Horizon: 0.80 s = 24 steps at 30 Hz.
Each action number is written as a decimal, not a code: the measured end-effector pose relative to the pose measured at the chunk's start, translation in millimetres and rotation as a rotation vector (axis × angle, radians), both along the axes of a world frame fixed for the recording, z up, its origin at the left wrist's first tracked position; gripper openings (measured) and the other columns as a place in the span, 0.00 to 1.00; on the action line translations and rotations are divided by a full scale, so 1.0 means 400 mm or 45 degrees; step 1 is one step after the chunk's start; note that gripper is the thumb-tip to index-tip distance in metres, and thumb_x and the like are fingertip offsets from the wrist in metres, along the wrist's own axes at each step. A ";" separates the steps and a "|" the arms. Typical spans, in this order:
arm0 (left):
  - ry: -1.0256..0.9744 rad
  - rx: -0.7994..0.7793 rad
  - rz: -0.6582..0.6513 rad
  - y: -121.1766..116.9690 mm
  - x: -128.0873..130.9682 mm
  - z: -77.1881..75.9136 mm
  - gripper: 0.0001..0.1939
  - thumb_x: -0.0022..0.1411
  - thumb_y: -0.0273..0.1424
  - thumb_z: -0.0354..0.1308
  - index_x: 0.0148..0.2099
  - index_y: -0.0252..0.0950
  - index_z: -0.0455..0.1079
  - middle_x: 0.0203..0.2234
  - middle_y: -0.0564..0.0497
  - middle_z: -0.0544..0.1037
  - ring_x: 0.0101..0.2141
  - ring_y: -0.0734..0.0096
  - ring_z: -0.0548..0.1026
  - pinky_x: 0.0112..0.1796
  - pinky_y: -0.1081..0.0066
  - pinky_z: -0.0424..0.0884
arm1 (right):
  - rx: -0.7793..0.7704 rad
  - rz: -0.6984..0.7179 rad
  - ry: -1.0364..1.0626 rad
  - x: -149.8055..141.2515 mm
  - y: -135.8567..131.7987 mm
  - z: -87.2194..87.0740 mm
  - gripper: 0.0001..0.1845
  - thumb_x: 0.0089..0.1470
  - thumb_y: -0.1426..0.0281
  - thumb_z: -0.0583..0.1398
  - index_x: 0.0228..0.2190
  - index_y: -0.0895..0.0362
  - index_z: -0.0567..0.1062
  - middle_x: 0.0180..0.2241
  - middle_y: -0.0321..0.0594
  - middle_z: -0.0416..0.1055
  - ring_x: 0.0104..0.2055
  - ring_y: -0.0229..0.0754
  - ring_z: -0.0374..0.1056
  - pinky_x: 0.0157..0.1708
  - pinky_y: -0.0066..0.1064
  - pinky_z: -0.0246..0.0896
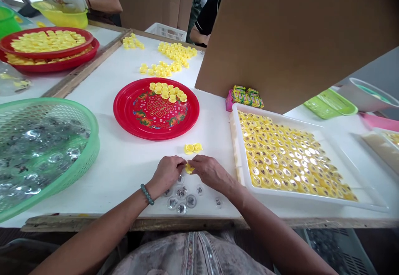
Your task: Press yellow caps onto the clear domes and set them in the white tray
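Note:
My left hand [168, 173], with a beaded bracelet at the wrist, and my right hand [209, 172] meet over the table, fingers closed on one small yellow plastic piece [189, 168]. The fingers partly hide it. Just beyond my fingertips lie two more yellow pieces [193, 148], side by side. Nearer me, around and below my hands, are several clear round domes [181, 191] with dark bits in them. A red round tray [140, 127] with a printed pattern stands farther off, yellow pieces grouped on its far right part.
On the left, a green mesh basket [93, 142] holds many clear domes. To the right, a white tray [240, 171] holds rows of yellow pieces with clear tops. A cardboard panel [280, 38] rises behind it. Two people [102, 1] sit across, one wearing white gloves.

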<state>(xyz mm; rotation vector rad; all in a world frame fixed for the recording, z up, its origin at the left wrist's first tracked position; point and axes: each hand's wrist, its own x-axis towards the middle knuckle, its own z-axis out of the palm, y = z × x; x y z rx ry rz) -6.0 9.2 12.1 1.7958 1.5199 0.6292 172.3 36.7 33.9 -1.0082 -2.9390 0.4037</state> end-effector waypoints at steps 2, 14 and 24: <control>-0.026 -0.039 0.041 0.000 0.002 0.004 0.15 0.54 0.24 0.50 0.37 0.40 0.77 0.31 0.50 0.80 0.30 0.66 0.74 0.32 0.71 0.63 | 0.015 0.014 -0.055 -0.003 -0.001 0.004 0.10 0.54 0.81 0.55 0.37 0.60 0.72 0.31 0.41 0.70 0.34 0.40 0.66 0.33 0.28 0.56; -0.269 -0.476 0.052 0.038 0.005 0.000 0.12 0.47 0.39 0.58 0.25 0.34 0.71 0.16 0.53 0.72 0.19 0.71 0.66 0.21 0.75 0.57 | 0.036 0.045 -0.194 -0.033 0.013 0.034 0.06 0.53 0.76 0.57 0.28 0.59 0.75 0.27 0.40 0.71 0.29 0.41 0.68 0.24 0.29 0.55; -0.327 -0.594 0.096 0.065 0.016 -0.034 0.18 0.42 0.43 0.60 0.32 0.35 0.68 0.17 0.54 0.73 0.17 0.71 0.67 0.18 0.75 0.60 | 0.106 -0.083 -0.054 0.009 -0.014 0.007 0.04 0.52 0.72 0.57 0.29 0.58 0.73 0.28 0.38 0.70 0.29 0.39 0.68 0.24 0.28 0.57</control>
